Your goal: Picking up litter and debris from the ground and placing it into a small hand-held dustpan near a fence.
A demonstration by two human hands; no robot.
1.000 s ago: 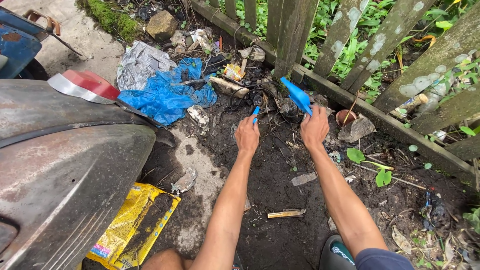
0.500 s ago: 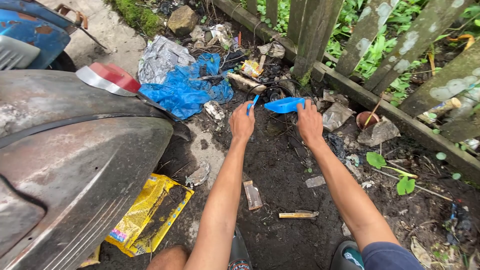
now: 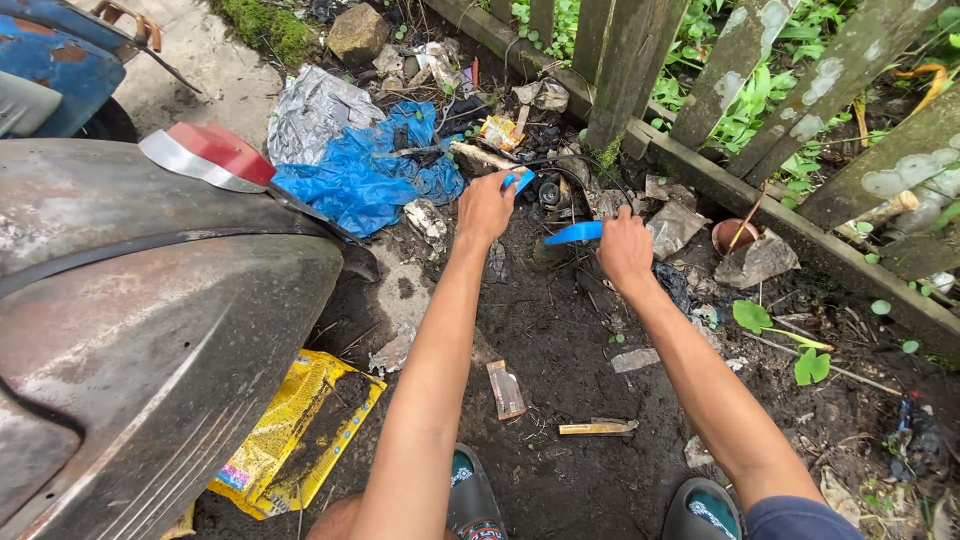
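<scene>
Blue plastic fills both of our hands: our right hand is closed on a flat blue scoop, whose long axis runs roughly level from the fingers out toward our left, and our left hand pinches a small blue piece that sticks up and to the right of the knuckles. The two blue things lie near each other but apart, the small piece higher and farther from us than the scoop. Between and just beyond them a black looped cable sits on the dark soil at the foot of the wooden fence. Both arms stretch forward almost straight, the left hand reaching slightly farther. A rusted scooter body stands at our left.
</scene>
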